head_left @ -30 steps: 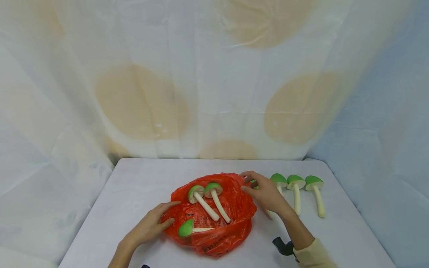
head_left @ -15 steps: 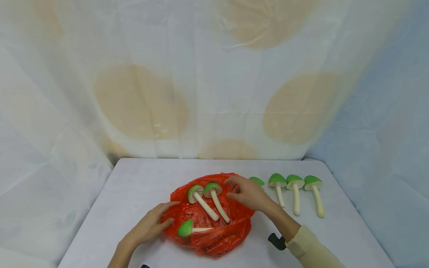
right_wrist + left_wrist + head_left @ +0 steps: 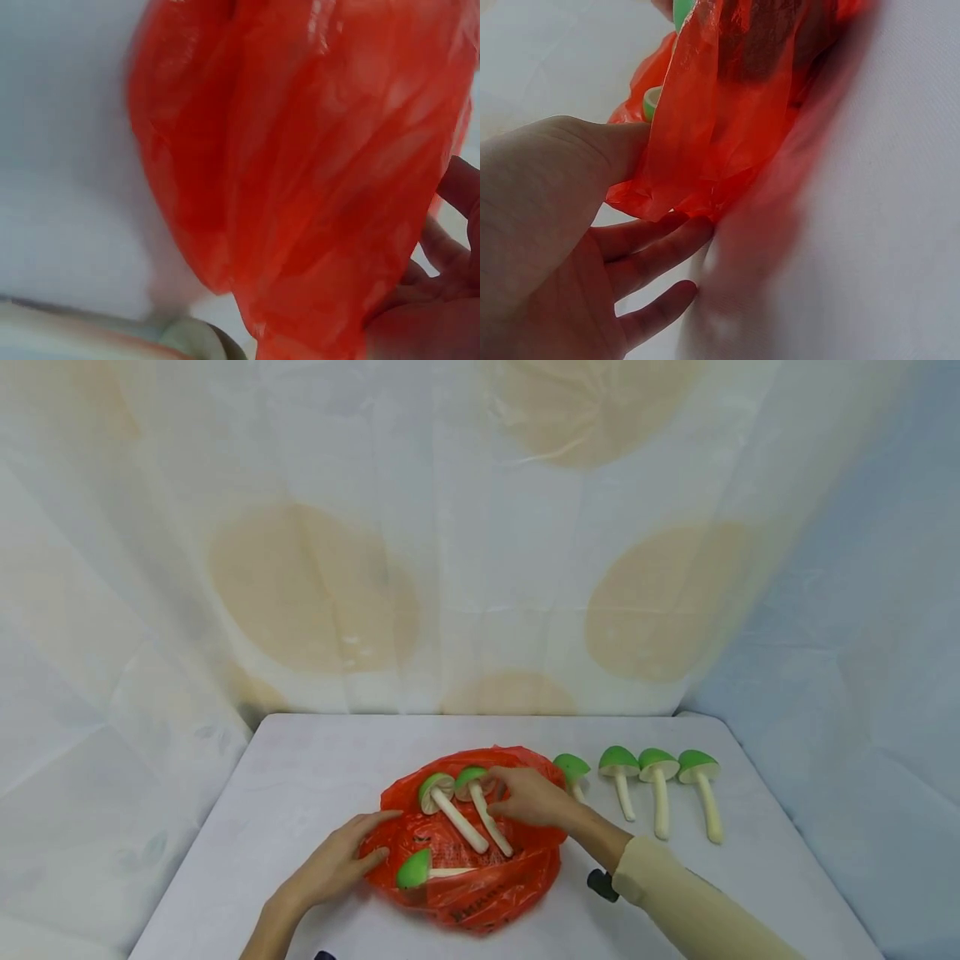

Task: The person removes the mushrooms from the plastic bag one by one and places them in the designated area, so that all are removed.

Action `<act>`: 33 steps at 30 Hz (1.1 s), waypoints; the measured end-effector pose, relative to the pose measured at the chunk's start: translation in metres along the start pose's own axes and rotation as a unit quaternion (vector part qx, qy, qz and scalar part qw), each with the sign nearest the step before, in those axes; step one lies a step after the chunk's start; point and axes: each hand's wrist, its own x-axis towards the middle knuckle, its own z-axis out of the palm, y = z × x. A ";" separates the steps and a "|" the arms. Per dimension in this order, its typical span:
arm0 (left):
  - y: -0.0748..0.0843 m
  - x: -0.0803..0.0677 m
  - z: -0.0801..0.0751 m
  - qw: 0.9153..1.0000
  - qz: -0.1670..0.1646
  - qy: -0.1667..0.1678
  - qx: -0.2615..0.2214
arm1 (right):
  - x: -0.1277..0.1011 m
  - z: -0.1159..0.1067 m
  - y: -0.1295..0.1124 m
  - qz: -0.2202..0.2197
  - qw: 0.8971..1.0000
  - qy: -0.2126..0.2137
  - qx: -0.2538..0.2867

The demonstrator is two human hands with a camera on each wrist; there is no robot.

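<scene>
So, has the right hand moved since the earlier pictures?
Yes. The right hand has moved leftward, away from the row of green mushrooms on the table, and is now over the red bag beside a mushroom cap there.

Staged recording setup, prob. lab/studio: white table [image 3: 300,777] w/ spotted plastic sheeting [image 3: 315,585] draped behind & at sides.
</scene>
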 end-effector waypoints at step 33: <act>0.003 0.000 0.000 1.000 -0.007 0.000 -0.003 | 0.004 0.032 0.020 0.056 0.995 -0.012 0.078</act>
